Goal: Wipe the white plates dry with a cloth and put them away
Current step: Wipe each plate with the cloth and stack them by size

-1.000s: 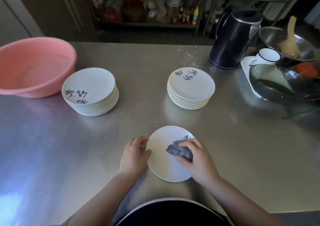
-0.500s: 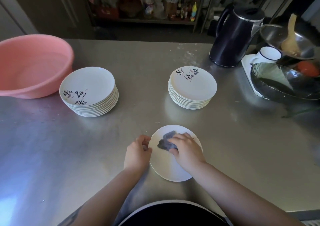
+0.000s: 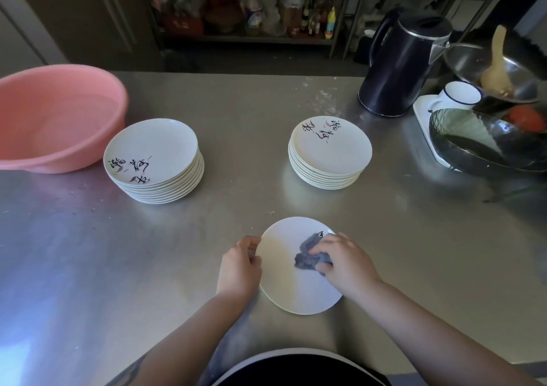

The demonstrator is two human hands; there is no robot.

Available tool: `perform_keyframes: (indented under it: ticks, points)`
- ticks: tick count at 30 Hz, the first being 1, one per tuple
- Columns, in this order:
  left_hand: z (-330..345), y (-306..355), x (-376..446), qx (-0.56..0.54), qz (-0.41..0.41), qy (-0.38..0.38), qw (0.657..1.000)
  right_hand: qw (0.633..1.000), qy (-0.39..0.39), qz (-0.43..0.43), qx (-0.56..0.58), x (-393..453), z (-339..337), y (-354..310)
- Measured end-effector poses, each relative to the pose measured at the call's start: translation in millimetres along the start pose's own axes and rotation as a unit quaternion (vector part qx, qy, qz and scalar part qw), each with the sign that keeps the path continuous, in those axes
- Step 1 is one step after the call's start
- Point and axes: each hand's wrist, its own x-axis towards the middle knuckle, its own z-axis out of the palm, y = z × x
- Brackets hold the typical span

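Observation:
A single white plate [image 3: 284, 279] lies on the steel table near its front edge. My left hand [image 3: 238, 267] grips its left rim. A bunched grey cloth [image 3: 309, 255] is held by my right hand [image 3: 344, 262], which presses it onto the plate's right half. Two stacks of white plates with black brush writing stand further back: one on the left [image 3: 154, 160], one on the right [image 3: 330, 151].
A pink basin [image 3: 56, 119] sits at the far left. At the back right are a dark kettle [image 3: 399, 66], a white cup [image 3: 460, 95], a metal bowl with a wooden spoon [image 3: 497, 74] and a dark wok [image 3: 485, 146]. Shelves with bottles stand behind the table.
My right hand has slid the cloth back and forth across the plate, ending on the right half. My left hand stays on the plate's left rim.

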Motion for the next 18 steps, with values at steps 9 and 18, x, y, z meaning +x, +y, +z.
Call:
perform_keyframes:
  ticks: [9, 18]
  points:
    - [1.7, -5.0, 0.9, -0.005, 0.019, 0.005, 1.0, 0.999, -0.005, -0.046, -0.011, 10.5, 6.7, -17.0]
    - [-28.4, -12.2, 26.7, 0.155, 0.299, -0.187, 0.923, 0.984, 0.107, -0.142, 0.013, 26.7, -18.5, -7.8]
